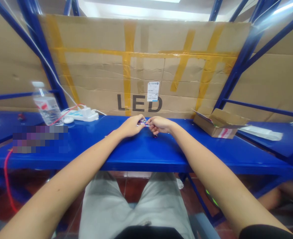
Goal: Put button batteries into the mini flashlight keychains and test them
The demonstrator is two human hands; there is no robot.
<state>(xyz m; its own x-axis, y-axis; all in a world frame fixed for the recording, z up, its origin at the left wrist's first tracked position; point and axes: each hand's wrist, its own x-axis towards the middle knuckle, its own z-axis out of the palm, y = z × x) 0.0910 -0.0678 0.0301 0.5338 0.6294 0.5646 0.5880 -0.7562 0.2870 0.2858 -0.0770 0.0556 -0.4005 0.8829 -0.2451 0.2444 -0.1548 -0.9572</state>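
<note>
Both of my hands meet over the blue table, near its middle. My left hand (133, 125) is closed, thumb and fingers around a small shiny object (143, 121) that looks metallic; its kind is too small and blurred to tell. Close against it on the right, my right hand (160, 124) is pinched with its fingers curled. A thin shiny piece (147, 125) runs between the fingertips of the two hands, and whether it is part of the small object I cannot tell. Just below the right fingers shows a small dark reddish item (155, 135), mostly hidden.
On the blue table (146, 154) a water bottle (46, 108) and a white power strip (79, 114) stand at left. An open cardboard box (217, 124) is at right, beside a white packet (262, 132). A large cardboard sheet (96, 79) backs the table. A red cable (7, 176) hangs left.
</note>
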